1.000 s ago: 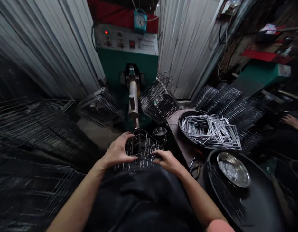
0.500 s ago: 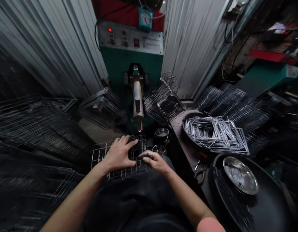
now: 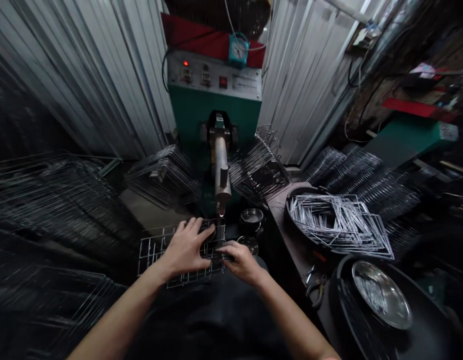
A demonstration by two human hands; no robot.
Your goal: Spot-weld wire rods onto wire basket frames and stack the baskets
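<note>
Dim overall; light falls on the green machine and the corrugated walls beside it. Left and below it, wire stacks smear into blur, edges bending outward.

Silver grid pattern seen on wire rack. Machine body painted green, with grey control panel and red cover at 12 o'clock. Turquoise gauge noted. Silver wire frames heaped in black pan at 3 o'clock.

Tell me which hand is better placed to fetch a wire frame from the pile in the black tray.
Right, probably. The wire frames lie to the person's right, and the right hand pinches only the near edge of the wire rack. The left hand lies spread flat on it, farther off.
</note>
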